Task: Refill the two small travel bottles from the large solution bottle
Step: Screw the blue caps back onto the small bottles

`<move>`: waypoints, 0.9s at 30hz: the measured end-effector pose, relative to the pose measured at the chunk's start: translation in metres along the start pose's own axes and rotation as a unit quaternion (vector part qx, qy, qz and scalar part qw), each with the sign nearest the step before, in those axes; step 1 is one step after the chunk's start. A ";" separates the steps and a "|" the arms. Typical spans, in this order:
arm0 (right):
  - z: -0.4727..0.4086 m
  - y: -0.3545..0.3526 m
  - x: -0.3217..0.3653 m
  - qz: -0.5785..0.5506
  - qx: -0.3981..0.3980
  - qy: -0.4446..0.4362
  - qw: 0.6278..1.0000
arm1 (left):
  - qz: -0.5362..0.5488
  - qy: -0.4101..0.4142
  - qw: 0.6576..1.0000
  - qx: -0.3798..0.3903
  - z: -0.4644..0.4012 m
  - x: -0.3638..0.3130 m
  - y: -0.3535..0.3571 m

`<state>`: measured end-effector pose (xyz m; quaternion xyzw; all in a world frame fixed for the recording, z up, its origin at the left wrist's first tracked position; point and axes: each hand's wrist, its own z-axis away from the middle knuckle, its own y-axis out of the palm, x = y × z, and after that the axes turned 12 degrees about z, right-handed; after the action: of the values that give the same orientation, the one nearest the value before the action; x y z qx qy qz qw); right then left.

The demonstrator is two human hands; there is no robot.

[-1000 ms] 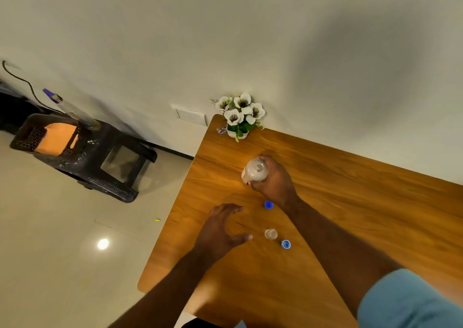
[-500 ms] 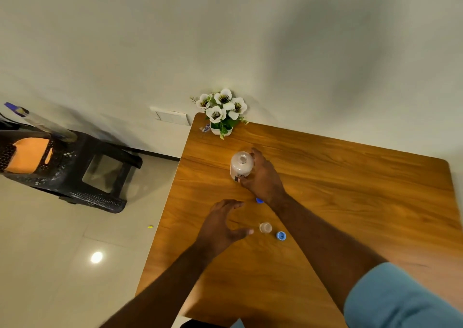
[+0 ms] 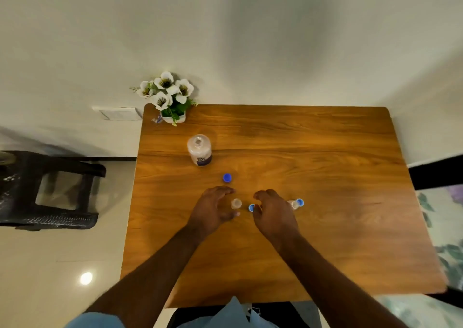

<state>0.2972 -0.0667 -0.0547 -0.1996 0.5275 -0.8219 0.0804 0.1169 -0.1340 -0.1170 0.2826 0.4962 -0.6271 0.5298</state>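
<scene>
Low over the middle of the wooden table (image 3: 313, 152), both hands hover with fingers loosely curled and holding nothing. The left hand (image 3: 213, 210) cups around the left side of a small clear uncapped travel bottle (image 3: 236, 203), thumb and fingertips bracketing it; whether they touch it cannot be told. The right hand (image 3: 273, 212) sits just right of it, fingers curled over a small blue cap (image 3: 251, 207) lying on the wood between the two hands, again with contact unclear. Just beyond the right hand's knuckles stands the second small clear travel bottle (image 3: 295, 204), with a blue cap (image 3: 300, 202) at its far side; whether that cap is on the neck or beside it is too small to tell. A third blue cap (image 3: 227, 177) lies loose ahead of the left hand. Farther out, ahead and to the left, the large translucent solution bottle (image 3: 199, 149) stands upright and open, its long axis vertical, well apart from both hands and nearer the left. A white flower pot (image 3: 172, 117) sits at the far left corner. Judging by this layout, capping the nearer small bottle looks like the step in hand.
</scene>
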 end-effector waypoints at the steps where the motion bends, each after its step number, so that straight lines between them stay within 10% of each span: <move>1: 0.001 0.004 -0.002 0.033 0.015 -0.003 0.999 | 0.002 0.003 1.000 0.005 -0.002 0.001 0.003; 13: -0.014 0.034 -0.011 0.103 0.060 -0.039 0.992 | 0.004 0.023 1.000 -0.006 -0.007 0.010 0.016; 27: -0.002 -0.103 -0.026 -0.255 -0.111 -0.042 0.960 | 0.148 0.102 0.980 -0.088 -0.033 -0.109 -0.001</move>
<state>0.3279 -0.0118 0.0307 -0.3696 0.5426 -0.7425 -0.1328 0.1403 -0.0614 -0.0321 0.3682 0.5534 -0.4633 0.5861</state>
